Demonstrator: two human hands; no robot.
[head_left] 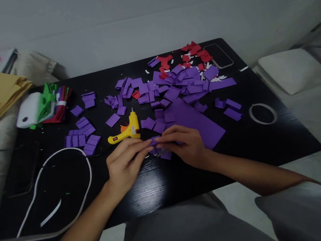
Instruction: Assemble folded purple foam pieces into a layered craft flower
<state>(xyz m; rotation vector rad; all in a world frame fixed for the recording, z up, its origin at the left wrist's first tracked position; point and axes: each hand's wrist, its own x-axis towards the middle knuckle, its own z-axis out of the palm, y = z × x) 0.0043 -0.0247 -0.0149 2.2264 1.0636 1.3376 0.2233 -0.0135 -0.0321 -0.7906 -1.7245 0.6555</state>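
Between the fingertips of both hands is a small purple paper piece (155,140), pinched from either side. My left hand (126,162) grips its left edge; my right hand (184,145) has the right edge, thumb and fingers pressed together. Exact folds in the piece are hidden by the fingers. Just beyond my left hand lies a yellow glue gun (127,130), its nozzle pointing away from me. A large purple sheet (197,121) lies flat beyond my right hand. Many small folded purple pieces (143,88) are scattered past the hands.
Red paper scraps (198,52) and white bits lie at the back right, near a rounded rectangular outline (219,56). A ring (263,113) is on the right. Bundled coloured strips (55,102) sit at the left. A white cable (87,167) loops across the black table (261,149).
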